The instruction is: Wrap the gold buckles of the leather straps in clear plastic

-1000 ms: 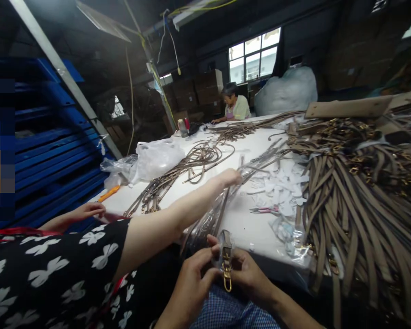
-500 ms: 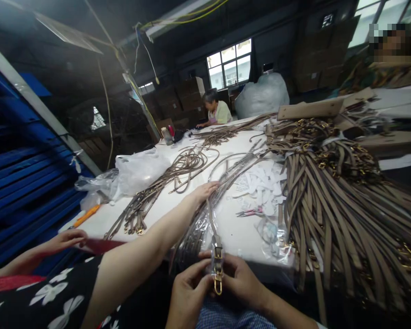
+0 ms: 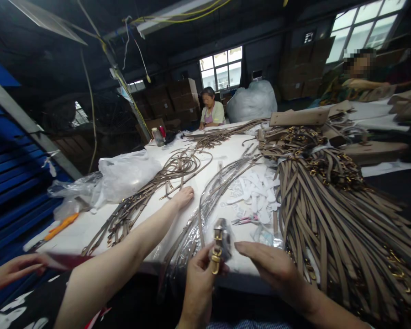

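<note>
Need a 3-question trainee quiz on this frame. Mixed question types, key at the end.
1. True or false: the left hand grips the gold clasp at a strap's end.
2. The right hand is: A) shut on the clasp; B) open, beside the clasp; C) flat on the far strap pile.
3. Short answer: what colour is the handle of the tool near the left edge of the table?

Key: 1 true. 2 B. 3 orange.
</note>
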`<state>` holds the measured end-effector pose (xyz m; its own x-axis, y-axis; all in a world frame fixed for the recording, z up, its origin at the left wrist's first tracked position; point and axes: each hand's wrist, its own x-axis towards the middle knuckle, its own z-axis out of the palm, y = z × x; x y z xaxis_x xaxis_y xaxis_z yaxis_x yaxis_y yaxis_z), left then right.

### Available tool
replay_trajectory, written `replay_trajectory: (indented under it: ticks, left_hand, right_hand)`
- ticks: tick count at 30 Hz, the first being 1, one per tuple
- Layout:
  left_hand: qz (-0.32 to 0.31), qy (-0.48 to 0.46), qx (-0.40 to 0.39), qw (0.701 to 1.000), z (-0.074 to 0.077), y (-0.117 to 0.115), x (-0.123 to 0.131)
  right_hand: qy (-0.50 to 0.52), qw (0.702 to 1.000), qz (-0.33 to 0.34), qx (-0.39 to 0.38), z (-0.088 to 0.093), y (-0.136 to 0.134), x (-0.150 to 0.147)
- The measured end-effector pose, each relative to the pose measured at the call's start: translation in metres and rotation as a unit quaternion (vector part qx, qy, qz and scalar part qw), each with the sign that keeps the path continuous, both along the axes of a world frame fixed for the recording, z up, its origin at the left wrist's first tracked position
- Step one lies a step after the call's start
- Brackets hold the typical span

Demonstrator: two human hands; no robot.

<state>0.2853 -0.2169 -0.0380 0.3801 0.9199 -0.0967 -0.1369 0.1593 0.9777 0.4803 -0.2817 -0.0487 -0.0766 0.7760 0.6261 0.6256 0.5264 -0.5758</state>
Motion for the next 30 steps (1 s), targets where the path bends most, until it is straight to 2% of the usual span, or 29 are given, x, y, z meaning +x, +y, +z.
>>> replay_trajectory:
  ticks: [1, 3, 5, 7, 9, 11, 13, 16, 19, 21, 26, 28, 30]
  left_hand:
    - [0.03, 0.001, 0.009, 1.0, 0.001, 0.007, -0.001]
    - [0.062, 0.012, 0.019, 0.998, 0.001, 0.021, -0.002]
    - [0.054, 0.029, 0.015, 0.998, -0.002, 0.031, 0.001]
    - [0.034, 0.043, 0.004, 0.999, -0.008, 0.036, 0.007]
    - [0.025, 0.054, 0.007, 0.998, -0.01, 0.042, 0.011]
    - [0.034, 0.058, 0.025, 0.997, -0.005, 0.053, 0.007]
    - [0.053, 0.055, 0.043, 0.996, 0.007, 0.072, -0.008]
    - [0.084, 0.051, 0.056, 0.994, 0.028, 0.102, -0.038]
    - [0.098, 0.058, 0.059, 0.992, 0.035, 0.109, -0.047]
    - [0.089, 0.066, 0.055, 0.992, 0.027, 0.096, -0.033]
    - [0.033, 0.084, 0.027, 0.996, -0.007, 0.053, 0.023]
    - [0.023, 0.078, 0.021, 0.996, -0.013, 0.05, 0.031]
    - [0.024, 0.066, 0.025, 0.997, -0.012, 0.054, 0.032]
  right_hand:
    - [-0.018, 0.999, -0.038, 0.0, 0.004, 0.009, 0.016]
    - [-0.027, 0.984, -0.162, -0.073, 0.014, 0.039, 0.055]
    - [-0.081, 0.933, -0.29, -0.198, 0.024, 0.08, 0.099]
    - [-0.101, 0.903, -0.344, -0.235, 0.028, 0.125, 0.139]
    - [-0.116, 0.876, -0.377, -0.279, 0.023, 0.163, 0.168]
    - [-0.126, 0.85, -0.392, -0.328, 0.012, 0.19, 0.187]
    - [-0.135, 0.832, -0.393, -0.368, 0.0, 0.206, 0.196]
    - [-0.142, 0.827, -0.378, -0.391, -0.01, 0.215, 0.202]
    - [-0.143, 0.849, -0.347, -0.372, -0.009, 0.214, 0.206]
    - [-0.14, 0.87, -0.318, -0.349, -0.004, 0.21, 0.205]
    - [-0.125, 0.912, -0.259, -0.293, 0.013, 0.194, 0.191]
    - [-0.112, 0.921, -0.25, -0.276, 0.017, 0.187, 0.182]
    - [-0.089, 0.929, -0.236, -0.271, 0.018, 0.18, 0.172]
